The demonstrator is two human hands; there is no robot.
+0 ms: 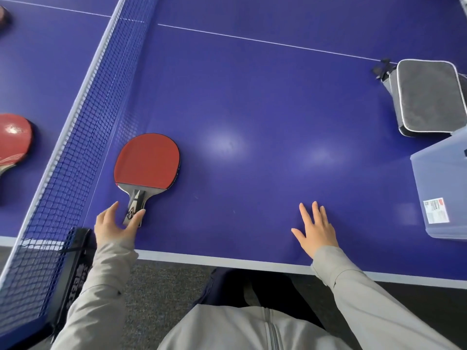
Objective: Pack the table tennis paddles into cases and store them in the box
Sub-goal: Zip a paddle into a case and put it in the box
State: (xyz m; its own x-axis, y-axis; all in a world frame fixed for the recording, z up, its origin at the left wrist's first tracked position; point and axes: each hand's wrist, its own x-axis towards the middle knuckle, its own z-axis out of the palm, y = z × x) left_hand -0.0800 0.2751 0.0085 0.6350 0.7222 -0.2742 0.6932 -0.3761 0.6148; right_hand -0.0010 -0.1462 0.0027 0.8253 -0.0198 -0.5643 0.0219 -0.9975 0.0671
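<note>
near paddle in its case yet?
No, the paddle lies bare on the table beside the net, and the grey case sits apart at the far right.

The desk (pixel 252 97), a deep blue table tennis table with a thin white centre line (pixel 252 39) and a white border (pixel 214 260) along its near edge, shows soft glare patches (pixel 227 145), while its dark blue net (pixel 75 122) meets a black clamp post (pixel 75 269) at that near edge, above the grey carpet floor (pixel 161 286).
</note>
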